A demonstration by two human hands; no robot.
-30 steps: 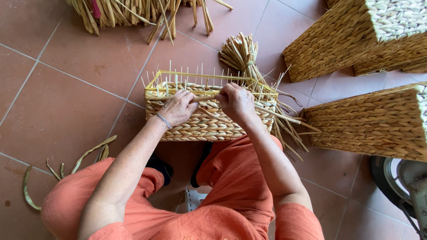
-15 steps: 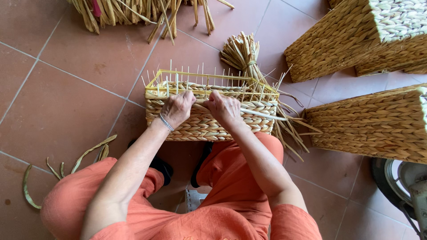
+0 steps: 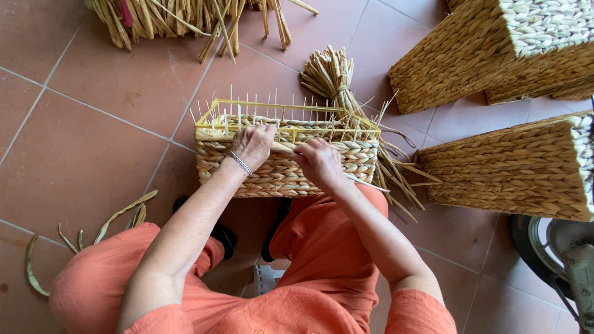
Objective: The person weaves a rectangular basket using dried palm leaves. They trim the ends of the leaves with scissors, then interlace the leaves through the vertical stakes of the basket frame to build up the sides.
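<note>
A person in loose orange clothing, seen from above, sits on a terracotta tiled floor point(image 3: 80, 154) with one half-woven rectangular straw basket on a yellow wire frame point(image 3: 286, 151) standing on the tiles just in front of the knees. Thin pale stakes stick up all along its open rim. The left hand point(image 3: 252, 146), with a thin silver bracelet point(image 3: 240, 163) at the wrist, rests on the near wall near the rim, fingers curled together and pinching a pale straw strand point(image 3: 281, 148). The right hand point(image 3: 319, 162) lies just beside it on the same wall, fingers bent and pressed against the weave; whether it grips the strand cannot be told. Three finished woven straw baskets lie on their sides at the right: two stacked at the top point(image 3: 495, 49) and one lower point(image 3: 513, 167). One tied bundle of dry straw point(image 3: 331, 77) lies behind the basket, one loose heap of straw point(image 3: 179, 18) along the top edge, and a few curled green-brown scraps point(image 3: 117, 216) at the left. No labels or signs show.
</note>
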